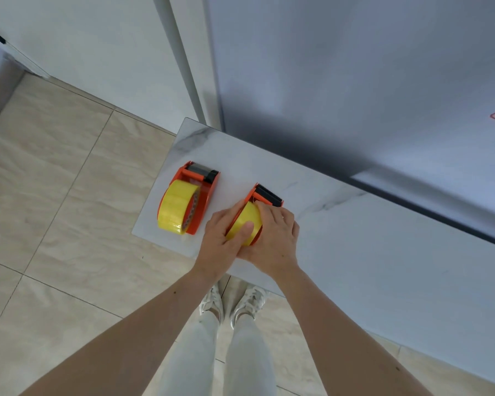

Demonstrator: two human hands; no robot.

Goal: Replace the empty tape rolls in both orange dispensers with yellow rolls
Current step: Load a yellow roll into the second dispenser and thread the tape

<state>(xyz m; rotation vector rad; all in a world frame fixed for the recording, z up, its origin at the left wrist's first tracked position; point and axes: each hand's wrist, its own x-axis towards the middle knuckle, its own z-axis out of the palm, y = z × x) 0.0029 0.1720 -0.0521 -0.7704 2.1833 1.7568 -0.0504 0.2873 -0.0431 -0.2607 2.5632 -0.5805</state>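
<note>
The left dispenser (196,195) on the marble table (355,252) already carries a yellow roll (176,207). The left hand (220,244) and right hand (272,238) curl their fingers around the second yellow roll (247,221), seating it in the right dispenser (266,195). Judged nearly complete.

Pale trousers (195,352), white sneakers (247,305)

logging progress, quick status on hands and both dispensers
Left hand and right hand both gripping the yellow roll in the right dispenser. Left dispenser already loaded with its yellow roll. Nothing blocking.
</note>
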